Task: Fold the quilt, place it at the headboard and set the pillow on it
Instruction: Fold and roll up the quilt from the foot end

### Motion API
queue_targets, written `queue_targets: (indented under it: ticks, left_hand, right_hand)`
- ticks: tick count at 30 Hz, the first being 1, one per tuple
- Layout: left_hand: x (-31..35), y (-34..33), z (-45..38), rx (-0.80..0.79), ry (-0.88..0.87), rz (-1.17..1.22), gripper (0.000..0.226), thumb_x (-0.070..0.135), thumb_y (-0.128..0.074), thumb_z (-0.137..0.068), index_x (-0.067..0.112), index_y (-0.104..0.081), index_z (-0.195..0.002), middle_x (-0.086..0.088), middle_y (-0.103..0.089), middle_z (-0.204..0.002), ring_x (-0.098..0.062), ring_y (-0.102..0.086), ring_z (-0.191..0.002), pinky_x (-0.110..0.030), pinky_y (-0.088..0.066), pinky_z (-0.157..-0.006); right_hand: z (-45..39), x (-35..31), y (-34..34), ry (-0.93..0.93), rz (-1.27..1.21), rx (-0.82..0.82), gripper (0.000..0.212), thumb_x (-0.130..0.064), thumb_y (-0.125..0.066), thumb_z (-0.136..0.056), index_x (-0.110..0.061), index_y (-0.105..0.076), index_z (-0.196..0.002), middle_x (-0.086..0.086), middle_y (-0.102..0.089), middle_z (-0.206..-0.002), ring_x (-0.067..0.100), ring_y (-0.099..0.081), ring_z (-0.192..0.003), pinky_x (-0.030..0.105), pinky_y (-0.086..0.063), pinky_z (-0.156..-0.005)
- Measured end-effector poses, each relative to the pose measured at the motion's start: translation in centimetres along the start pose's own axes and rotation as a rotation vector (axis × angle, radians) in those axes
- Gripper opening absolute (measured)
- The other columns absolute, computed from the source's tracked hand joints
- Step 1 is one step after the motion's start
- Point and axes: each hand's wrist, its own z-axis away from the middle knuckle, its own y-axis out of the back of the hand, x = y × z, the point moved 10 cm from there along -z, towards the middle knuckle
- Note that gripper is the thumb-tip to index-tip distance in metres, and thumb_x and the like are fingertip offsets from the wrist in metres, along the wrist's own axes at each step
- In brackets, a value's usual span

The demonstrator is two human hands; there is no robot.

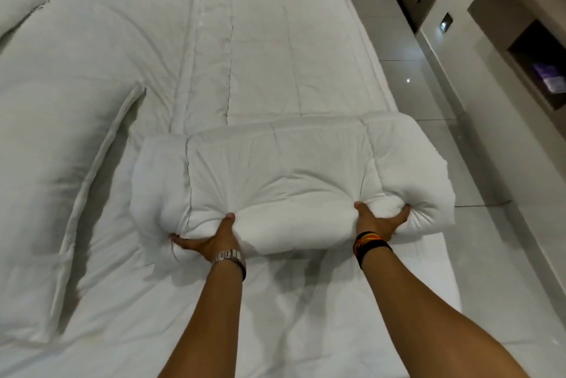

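Left hand (204, 240) and right hand (378, 223) are both clamping the near fold of the white quilt (275, 175). Quilt roll is bulging just ahead of the thumbs. Pillow (58, 145) is lying well left of the left hand.

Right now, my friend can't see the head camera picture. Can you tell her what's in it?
Two bare hands, left hand and right hand, grip the near edge of a puffy white quilt being folded on a white bed. A white pillow lies to the left.

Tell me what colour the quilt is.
The quilt is plain white, with stitched seams, as seen in the head view.
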Motion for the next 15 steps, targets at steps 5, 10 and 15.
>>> queue_targets:
  ticks: [5, 10, 15]
  left_hand:
    - [-0.3, 5.9, 3.2, -0.019, -0.086, -0.005, 0.141, 0.004, -0.096, -0.060, 0.042, -0.005, -0.161, 0.001, -0.029, -0.162, -0.019, -0.045, -0.133, -0.050, -0.035, -0.116]
    - [-2.0, 14.9, 7.6, -0.015, -0.079, -0.009, 0.141, 0.002, -0.096, -0.060, 0.045, -0.006, -0.160, 0.000, -0.030, -0.162, -0.022, -0.046, -0.133, -0.051, -0.036, -0.116]
    - [-7.2, 29.2, 14.3, 0.055, -0.002, -0.105, 0.139, 0.001, -0.095, -0.063, 0.049, -0.006, -0.159, -0.012, -0.031, -0.162, -0.037, -0.048, -0.134, -0.056, -0.039, -0.112]
  right_hand:
    - [3.6, -0.3, 5.0, 0.049, -0.041, -0.050, 0.118, -0.012, -0.093, -0.073, -0.037, -0.021, -0.162, 0.001, -0.041, -0.157, 0.029, -0.050, -0.133, 0.028, -0.034, -0.099]
    - [9.1, 3.7, 13.4, 0.025, -0.054, -0.062, 0.120, -0.009, -0.093, -0.072, -0.035, -0.020, -0.163, 0.004, -0.039, -0.159, 0.033, -0.048, -0.136, 0.033, -0.036, -0.107]
    - [16.3, 11.4, 27.0, -0.057, -0.011, -0.052, 0.121, -0.011, -0.094, -0.071, -0.038, -0.018, -0.162, 0.008, -0.042, -0.158, 0.038, -0.051, -0.132, 0.043, -0.038, -0.110]
